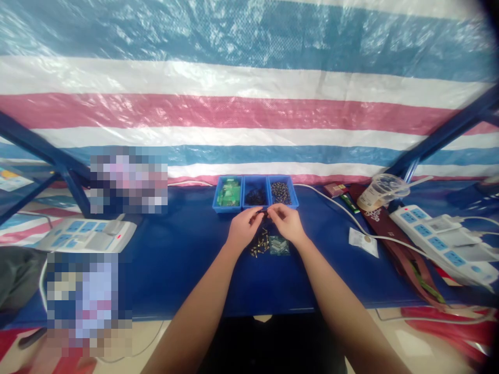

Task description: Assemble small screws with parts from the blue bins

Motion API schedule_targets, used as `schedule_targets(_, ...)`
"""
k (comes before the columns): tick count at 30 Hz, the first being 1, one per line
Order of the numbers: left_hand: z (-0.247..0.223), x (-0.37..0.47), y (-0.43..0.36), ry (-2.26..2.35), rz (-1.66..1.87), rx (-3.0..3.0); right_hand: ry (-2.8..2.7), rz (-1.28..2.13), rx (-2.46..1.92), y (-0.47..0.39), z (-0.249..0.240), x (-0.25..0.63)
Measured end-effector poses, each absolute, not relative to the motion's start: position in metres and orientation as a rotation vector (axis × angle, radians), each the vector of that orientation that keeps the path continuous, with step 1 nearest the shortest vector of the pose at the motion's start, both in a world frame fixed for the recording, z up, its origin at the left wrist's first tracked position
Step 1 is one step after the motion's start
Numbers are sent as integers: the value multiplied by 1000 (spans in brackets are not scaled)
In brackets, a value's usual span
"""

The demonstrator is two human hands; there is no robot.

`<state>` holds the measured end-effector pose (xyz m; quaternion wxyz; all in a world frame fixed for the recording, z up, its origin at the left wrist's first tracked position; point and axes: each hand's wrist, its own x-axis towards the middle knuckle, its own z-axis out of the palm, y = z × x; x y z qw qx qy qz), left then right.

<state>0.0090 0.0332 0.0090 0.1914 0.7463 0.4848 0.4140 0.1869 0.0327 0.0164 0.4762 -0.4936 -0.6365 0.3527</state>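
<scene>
My left hand [245, 226] and my right hand [287, 222] meet in front of three joined blue bins, both closed with fingertips pinched together. Between the fingertips is a small dark part [265, 213], too small to name and partly covered by the fingers. The left bin holds green pieces [229, 193], the middle one black parts [255, 196], the right one small metallic pieces [281, 192]. Under my hands lie a loose pile of brass-coloured screw-like pieces [260, 245] and a small clear bag of silvery pieces [279, 245].
Power strips stand at the left [88, 235] and right [444, 241]. A plastic cup [380, 191], a brown strap-like bag [384, 228], a white packet [363, 242] and a white cable [341, 208] lie to the right. Blue frame posts and a striped sheet [249, 114] close off the back.
</scene>
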Motion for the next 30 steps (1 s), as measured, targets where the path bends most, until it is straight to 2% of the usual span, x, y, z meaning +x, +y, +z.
schedule_targets(30,10,10,33,1377,1195,2058,-1604,884,-1182,32,19,185)
